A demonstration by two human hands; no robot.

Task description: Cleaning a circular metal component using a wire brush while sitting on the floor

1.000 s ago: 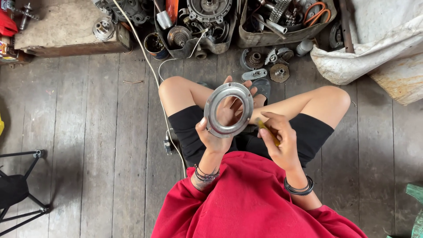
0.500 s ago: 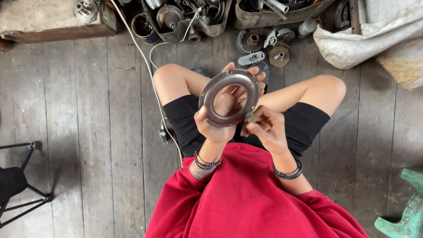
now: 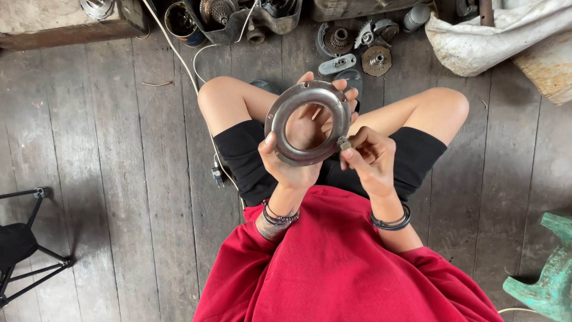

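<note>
A flat grey metal ring (image 3: 280, 122) with small holes round its rim is held up over my lap. My left hand (image 3: 293, 168) grips it from below, fingers behind it and thumb on its lower left edge. My right hand (image 3: 367, 158) is closed on a small metal piece (image 3: 344, 143) that touches the ring's lower right edge. I sit cross-legged on a wooden plank floor, in black shorts and a red shirt, with bracelets on both wrists.
Engine parts, gears (image 3: 376, 61) and a tin can (image 3: 182, 21) lie along the top edge. A white cable (image 3: 196, 83) runs past my left knee. A white sack (image 3: 494, 36) lies top right, a black stand (image 3: 27, 238) at left, a green object (image 3: 545, 280) bottom right.
The view has shifted so the parts pile sits higher. The ring has turned slightly, and my right hand has brought the small piece up against its lower right edge.
</note>
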